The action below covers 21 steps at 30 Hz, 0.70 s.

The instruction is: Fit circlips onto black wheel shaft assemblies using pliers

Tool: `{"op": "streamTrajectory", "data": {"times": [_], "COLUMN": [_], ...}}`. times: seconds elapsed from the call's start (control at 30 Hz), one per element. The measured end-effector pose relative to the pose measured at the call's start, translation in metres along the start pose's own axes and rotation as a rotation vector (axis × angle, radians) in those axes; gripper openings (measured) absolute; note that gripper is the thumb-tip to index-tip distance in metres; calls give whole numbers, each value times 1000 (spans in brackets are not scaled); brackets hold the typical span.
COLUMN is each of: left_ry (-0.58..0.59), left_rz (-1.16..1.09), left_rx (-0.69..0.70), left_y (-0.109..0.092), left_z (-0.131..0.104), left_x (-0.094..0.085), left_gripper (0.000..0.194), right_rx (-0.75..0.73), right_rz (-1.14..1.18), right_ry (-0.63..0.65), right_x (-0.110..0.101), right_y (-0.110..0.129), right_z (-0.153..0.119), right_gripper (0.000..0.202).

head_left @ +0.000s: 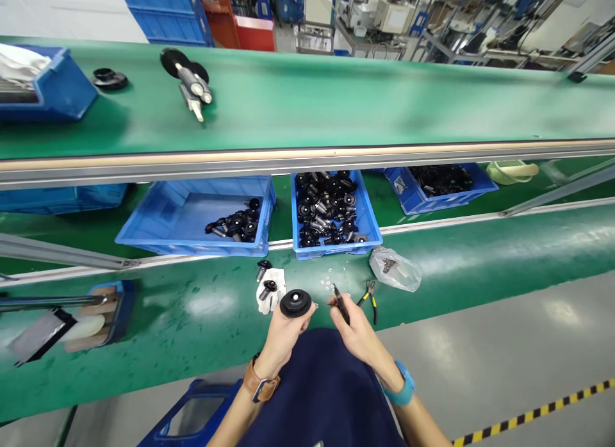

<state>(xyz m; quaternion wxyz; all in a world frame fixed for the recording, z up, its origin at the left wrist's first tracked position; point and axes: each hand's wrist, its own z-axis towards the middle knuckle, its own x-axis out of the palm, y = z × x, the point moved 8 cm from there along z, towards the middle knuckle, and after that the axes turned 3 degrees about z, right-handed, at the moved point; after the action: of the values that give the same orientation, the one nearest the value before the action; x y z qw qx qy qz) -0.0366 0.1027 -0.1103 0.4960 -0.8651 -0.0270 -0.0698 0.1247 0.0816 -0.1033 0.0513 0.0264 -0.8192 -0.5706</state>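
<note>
My left hand [282,338] is closed around a black round part [295,302], its flat disc face turned up with a pale centre; whatever extends below the disc is hidden by my fingers. A tiny light piece shows by the thumb tip, too small to name. My right hand [356,328] grips a slim dark hand tool [341,305], its tip pointing up and away from me. Beyond it several small pale rings [328,284] lie scattered on the green bench. Next to my left hand a white glove [271,300] bears a black part with a metal shaft [268,289].
Yellow-and-black pliers [369,300] and a clear plastic bag [398,272] lie to the right. Behind stand a blue bin [331,248] full of black parts and a partly filled blue bin [192,245]. A raised green shelf [336,101] runs across above them.
</note>
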Motion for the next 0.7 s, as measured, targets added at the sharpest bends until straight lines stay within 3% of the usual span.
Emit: {"op": "streamTrajectory", "data": {"times": [0.13,0.23,0.4,0.7], "left_ry": [15,36,42,46], "left_rz": [9,52,98,152], "left_rx": [-32,-17,2,-18], "left_y": [-13,-19,-18,-14], "left_z": [-5,-6,-8,-9], "left_x": [-5,-6,-6,-5], "left_gripper": [43,42,44,44], "right_rx": [-277,-349,-391,-370], "right_rz": [-694,-947,-1116,-1144], "right_ry": [35,27,2,13], "right_x": [-6,-5,-1,0], "right_y": [32,38,41,37], "right_z": [-19,-25,-25,-24], "right_gripper": [18,22,26,27]}}
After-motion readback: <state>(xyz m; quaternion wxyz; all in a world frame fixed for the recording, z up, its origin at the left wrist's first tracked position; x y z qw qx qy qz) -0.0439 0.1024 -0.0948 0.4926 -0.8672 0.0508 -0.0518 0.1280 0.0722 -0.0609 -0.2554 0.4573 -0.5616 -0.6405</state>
